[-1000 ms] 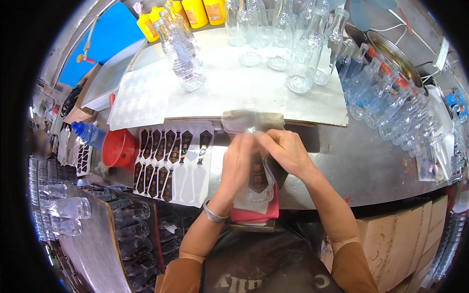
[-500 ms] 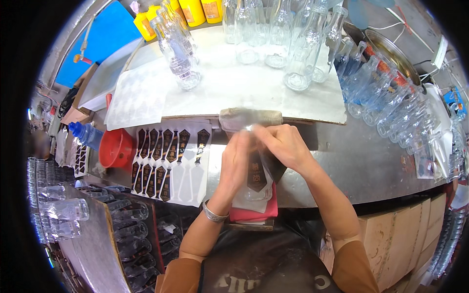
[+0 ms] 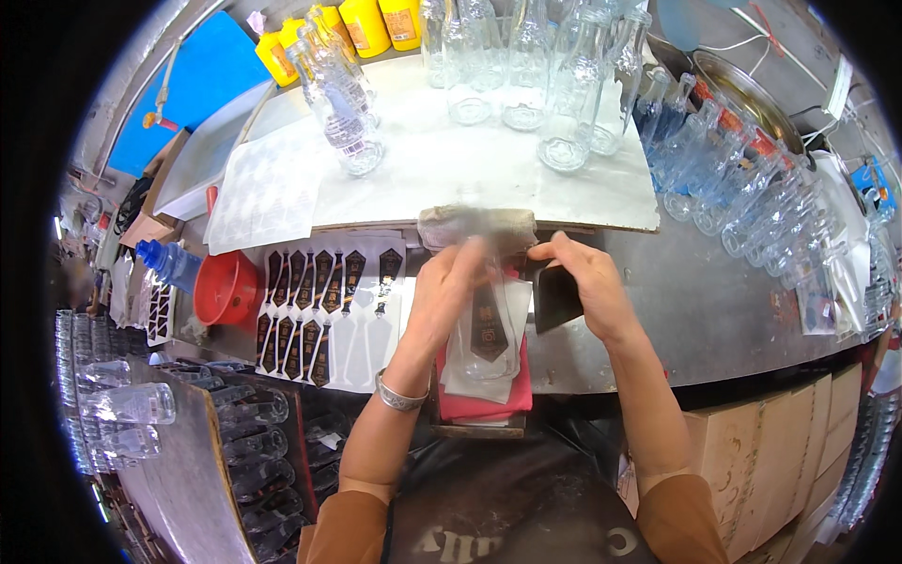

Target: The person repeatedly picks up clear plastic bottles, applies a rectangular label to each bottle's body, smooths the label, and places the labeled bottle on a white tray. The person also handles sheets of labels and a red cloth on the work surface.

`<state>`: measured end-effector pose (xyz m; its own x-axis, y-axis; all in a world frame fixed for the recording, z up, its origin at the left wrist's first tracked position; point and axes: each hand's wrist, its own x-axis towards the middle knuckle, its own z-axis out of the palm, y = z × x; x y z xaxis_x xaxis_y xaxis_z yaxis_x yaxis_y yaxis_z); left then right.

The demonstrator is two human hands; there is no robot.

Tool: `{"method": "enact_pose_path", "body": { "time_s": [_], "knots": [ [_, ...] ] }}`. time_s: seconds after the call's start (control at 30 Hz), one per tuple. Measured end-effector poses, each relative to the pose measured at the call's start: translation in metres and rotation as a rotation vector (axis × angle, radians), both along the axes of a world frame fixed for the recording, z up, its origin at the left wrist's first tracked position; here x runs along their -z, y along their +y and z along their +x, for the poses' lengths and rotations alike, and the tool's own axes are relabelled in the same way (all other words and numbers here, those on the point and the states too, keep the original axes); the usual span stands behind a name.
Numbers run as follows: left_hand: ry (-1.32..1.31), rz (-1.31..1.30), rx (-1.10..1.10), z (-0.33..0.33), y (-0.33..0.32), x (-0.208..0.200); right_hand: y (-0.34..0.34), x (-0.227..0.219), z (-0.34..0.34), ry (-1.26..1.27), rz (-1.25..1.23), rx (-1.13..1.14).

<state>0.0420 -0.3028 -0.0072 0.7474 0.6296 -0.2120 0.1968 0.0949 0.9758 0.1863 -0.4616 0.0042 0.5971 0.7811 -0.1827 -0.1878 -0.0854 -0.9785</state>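
Note:
A clear glass bottle (image 3: 477, 368) lies on its back, base toward me, with a black tie-shaped label (image 3: 489, 336) on its upper side. Under it are white paper and a folded pink cloth (image 3: 458, 406). My left hand (image 3: 443, 287), a bracelet at its wrist, is closed at the bottle's neck; its fingertips are blurred. To the right of the bottle, my right hand (image 3: 597, 289) pinches a dark flat piece (image 3: 558, 299), held apart from the glass. Just beyond the neck lies a rolled beige cloth (image 3: 442, 228). Left of my hands is a sheet of black tie-shaped labels (image 3: 324, 291).
Upright glass bottles (image 3: 564, 113) stand on the raised white board (image 3: 423, 160) ahead, more bottles (image 3: 752, 202) at right. A red bowl (image 3: 225, 289) and blue-capped bottle (image 3: 167, 263) are at left. Cardboard boxes (image 3: 766, 451) stand below right, bottles in racks (image 3: 254, 451) below left.
My right hand has drawn away from the bottle's neck to the right, carrying the dark flat piece clear of the bottle. My left hand has shifted slightly left, and more of the label shows.

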Motion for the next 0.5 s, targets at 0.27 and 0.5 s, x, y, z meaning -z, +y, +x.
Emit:
{"method": "enact_pose_path", "body": {
  "time_s": [0.27, 0.5],
  "knots": [
    [-0.02, -0.159, 0.0, -0.009, 0.003, 0.003, 0.0, -0.015, -0.022, -0.104, 0.203, 0.06],
    [-0.179, -0.069, -0.083, -0.057, -0.009, -0.003, 0.022, -0.031, -0.015, -0.596, 0.2, 0.091]
  ]
}}
